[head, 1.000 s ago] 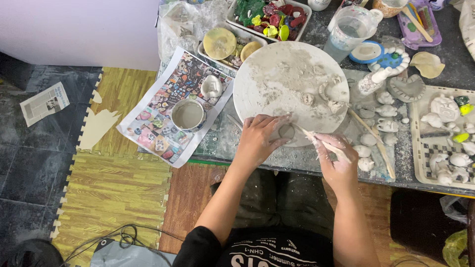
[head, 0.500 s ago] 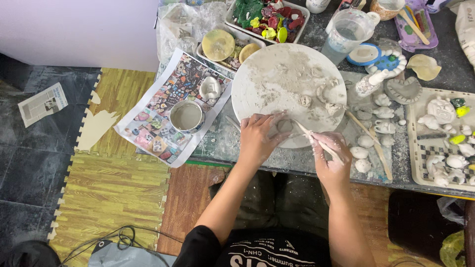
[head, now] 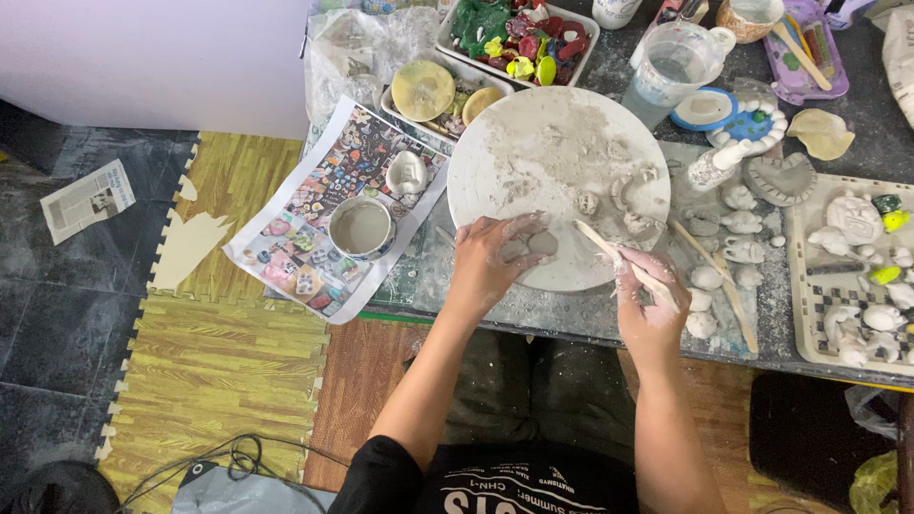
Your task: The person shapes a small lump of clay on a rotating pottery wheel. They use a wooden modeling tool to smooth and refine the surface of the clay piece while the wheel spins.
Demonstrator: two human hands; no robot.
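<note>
— What has the left hand [head: 495,259] got?

— A small lump of clay [head: 543,244], at about six o'clock on the round board [head: 533,133]. The fingers are curled over it and cover most of it, so I cannot tell its shape, only a grey bit peeking past the fingertips.

— And the right hand [head: 650,305]?

— Closed around a wooden stick [head: 619,263]. The tip points toward ten o'clock, at the lump; whether it touches the clay I cannot make out. The back end is lost in the palm.

— Anything else on the board?

— A few little clay pieces [head: 630,195] near four o'clock, and smeared grey all over. They are too small to read.

— Around it?

— At nine o'clock a cup [head: 361,228] of grey liquid on a printed sheet [head: 305,238]. At three o'clock a second stick [head: 716,276] and small white figures [head: 738,224], with a tray [head: 809,314] of more beyond, cut off by the frame. At twelve o'clock a box of coloured bits [head: 519,33], its top cropped. The person's face is out of sight; only arms and a dark shirt show.
</note>
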